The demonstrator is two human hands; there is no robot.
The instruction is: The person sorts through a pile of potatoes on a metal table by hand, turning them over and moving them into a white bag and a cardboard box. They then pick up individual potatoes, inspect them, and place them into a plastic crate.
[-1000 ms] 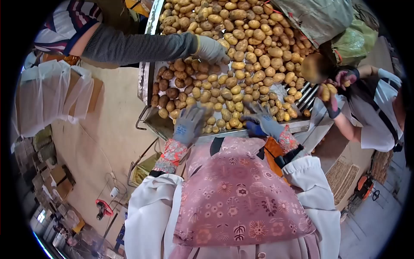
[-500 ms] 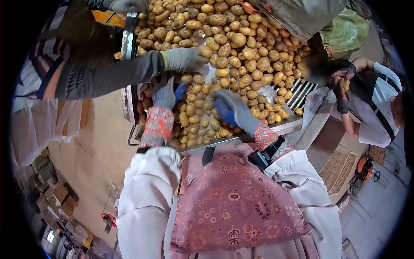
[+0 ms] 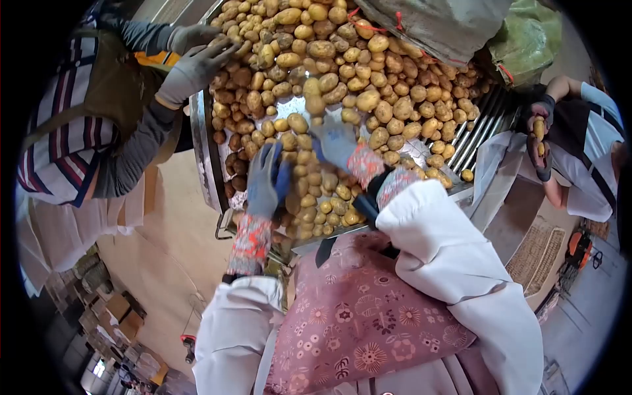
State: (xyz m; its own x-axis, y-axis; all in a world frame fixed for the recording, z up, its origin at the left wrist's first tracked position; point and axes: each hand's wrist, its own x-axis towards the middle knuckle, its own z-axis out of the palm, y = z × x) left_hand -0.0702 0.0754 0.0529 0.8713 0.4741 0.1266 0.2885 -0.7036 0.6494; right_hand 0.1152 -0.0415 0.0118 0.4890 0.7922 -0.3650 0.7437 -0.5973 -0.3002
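Both of my hands wear grey and blue work gloves with orange-patterned cuffs. My left hand [image 3: 267, 183] rests at the left side of a bed of potatoes [image 3: 308, 181], fingers stretched forward and nothing visibly held. Farther forward, my right hand [image 3: 337, 143] lies over the potatoes with its fingers apart, slightly blurred, touching or just above several of them. The potatoes between the hands are yellow-brown and of mixed size. They lie on a metal sorting table [image 3: 209, 158], whose pale surface shows through in patches. What lies under my right palm is hidden.
At the left, a co-worker's gloved hand [image 3: 194, 74] is over the table's edge. Metal rollers [image 3: 484, 125] run along the right. Another person's hands [image 3: 540, 135] there hold potatoes. A grey sack [image 3: 434, 26] and a green sack [image 3: 526, 43] stand at the back.
My right hand has moved forward and left over the potatoes. My left hand has shifted slightly back and right. The co-worker's arm at the left has withdrawn from in front of my hands.
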